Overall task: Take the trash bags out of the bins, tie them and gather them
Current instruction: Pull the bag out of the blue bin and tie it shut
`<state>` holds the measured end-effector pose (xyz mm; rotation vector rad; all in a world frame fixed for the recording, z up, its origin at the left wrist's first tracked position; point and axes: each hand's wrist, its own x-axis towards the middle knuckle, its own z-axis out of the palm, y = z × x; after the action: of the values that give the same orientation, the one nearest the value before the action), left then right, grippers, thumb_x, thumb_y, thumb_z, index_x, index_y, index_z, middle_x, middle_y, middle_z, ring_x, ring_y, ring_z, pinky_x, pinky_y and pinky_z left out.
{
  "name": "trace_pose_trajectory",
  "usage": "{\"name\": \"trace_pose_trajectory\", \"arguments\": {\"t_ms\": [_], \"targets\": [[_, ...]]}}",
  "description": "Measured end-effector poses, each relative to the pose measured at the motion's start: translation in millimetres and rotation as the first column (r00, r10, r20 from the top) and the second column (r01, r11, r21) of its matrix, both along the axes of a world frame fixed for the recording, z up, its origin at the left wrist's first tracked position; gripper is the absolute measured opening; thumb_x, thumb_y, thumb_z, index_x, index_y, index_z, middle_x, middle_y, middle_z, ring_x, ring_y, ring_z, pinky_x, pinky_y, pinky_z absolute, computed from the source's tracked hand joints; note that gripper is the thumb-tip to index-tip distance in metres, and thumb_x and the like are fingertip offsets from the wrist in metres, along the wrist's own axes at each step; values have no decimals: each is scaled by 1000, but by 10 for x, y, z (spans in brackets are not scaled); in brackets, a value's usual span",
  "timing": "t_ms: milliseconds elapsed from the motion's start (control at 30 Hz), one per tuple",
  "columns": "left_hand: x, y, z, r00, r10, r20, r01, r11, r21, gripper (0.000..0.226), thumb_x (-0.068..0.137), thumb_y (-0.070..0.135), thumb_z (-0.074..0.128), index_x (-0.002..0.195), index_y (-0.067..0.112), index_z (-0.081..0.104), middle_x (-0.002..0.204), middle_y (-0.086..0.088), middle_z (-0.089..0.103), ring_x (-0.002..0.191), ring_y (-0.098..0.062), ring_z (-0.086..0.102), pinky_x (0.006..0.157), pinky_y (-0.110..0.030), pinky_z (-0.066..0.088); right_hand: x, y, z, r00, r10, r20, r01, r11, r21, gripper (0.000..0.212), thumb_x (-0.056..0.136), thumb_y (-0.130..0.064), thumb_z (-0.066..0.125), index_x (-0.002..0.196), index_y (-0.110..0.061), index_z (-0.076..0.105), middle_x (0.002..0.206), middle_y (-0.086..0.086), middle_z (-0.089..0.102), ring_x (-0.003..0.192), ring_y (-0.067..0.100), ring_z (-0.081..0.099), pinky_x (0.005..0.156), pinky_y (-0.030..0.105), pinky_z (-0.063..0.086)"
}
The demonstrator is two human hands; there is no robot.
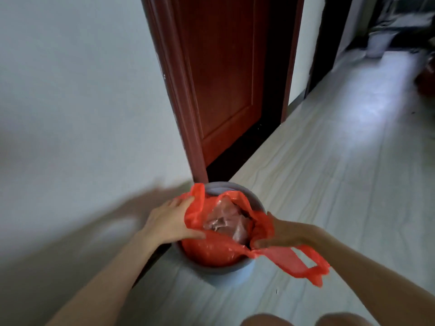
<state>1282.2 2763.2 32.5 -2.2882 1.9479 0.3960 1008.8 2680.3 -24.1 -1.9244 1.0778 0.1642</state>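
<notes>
Nearest us, our two bare knees [306, 320] at the bottom edge, over the pale wood-grain plank floor [329, 172]. Next, the round grey plastic bin [226, 270] standing on that floor against the white wall [70, 102]. The red thin plastic trash bag [211, 251] still sits inside the bin, mouth open, crumpled clear plastic wrap [226, 222] showing within. Our left hand [168, 223] grips the bag's left edge, fingers curled over it. Our right hand [281, 234] pinches the right edge; one red handle loop [303, 264] hangs outside the rim. Behind the bin, a dark red wooden door frame [181, 102] and door [226, 78]. Farther right, a blurred dark doorway [329, 43].
</notes>
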Motion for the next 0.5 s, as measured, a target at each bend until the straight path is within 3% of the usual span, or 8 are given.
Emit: {"name": "trace_pose_trajectory", "arguments": {"t_ms": [33,100,167,233,267,333,400,500], "targets": [[-38,124,-22,983,-110,145,101,993,67,111,53,74,64,144,31,19,148,-1,34,135,-24,33,109,-39,31,18,104,-21,997,26,-76,-28,999,-22,127,47,-66,75,145,-27,4,135,-2,42,121,16,44,107,36,38],[-11,283,-194,917,-221,331,224,974,29,100,53,65,70,138,23,38,129,-6,53,119,-26,50,98,-38,42,36,323,-40,969,39,-244,-74,988,-138,128,54,-56,76,145,-21,-8,134,8,48,117,25,50,100,37,43],[13,350,-316,886,-205,416,268,958,-100,46,69,34,61,110,15,65,89,-6,69,85,-23,65,72,-30,54,51,520,-28,932,-17,-362,-88,958,-272,111,72,-41,71,145,-19,-10,131,13,51,118,32,51,96,37,43],[-5,360,-367,886,-204,417,321,918,-232,29,64,15,41,67,11,70,55,-6,63,57,-19,61,48,-25,52,53,608,4,914,-121,-387,-54,909,-412,70,86,-27,56,143,-18,16,127,13,55,116,32,53,91,37,43],[-57,382,-318,884,-200,423,324,914,-246,24,62,15,43,58,11,66,50,-5,61,54,-20,60,45,-26,50,57,599,55,908,-182,-378,-19,882,-470,47,89,-22,48,134,-16,33,124,13,56,114,32,54,88,36,44],[-110,374,-290,918,-121,376,236,932,-276,14,66,16,59,76,15,70,72,-4,67,79,-24,62,67,-36,52,84,540,193,921,-289,-263,131,863,-488,26,90,-20,39,108,-9,55,117,17,59,110,34,56,84,34,45],[-165,323,-355,977,43,209,-4,983,-185,32,79,16,54,110,14,61,114,-7,58,113,-31,49,96,-44,39,148,496,315,942,-321,-101,261,886,-382,31,87,-23,33,77,-7,59,111,22,62,106,33,57,84,31,42],[-261,293,-469,963,169,-209,-200,970,-137,42,76,13,43,116,4,54,123,-18,53,114,-37,52,97,-40,42,344,498,322,882,-427,198,462,865,-194,29,86,-9,39,60,-17,49,90,19,66,83,26,57,75,34,42]]}}
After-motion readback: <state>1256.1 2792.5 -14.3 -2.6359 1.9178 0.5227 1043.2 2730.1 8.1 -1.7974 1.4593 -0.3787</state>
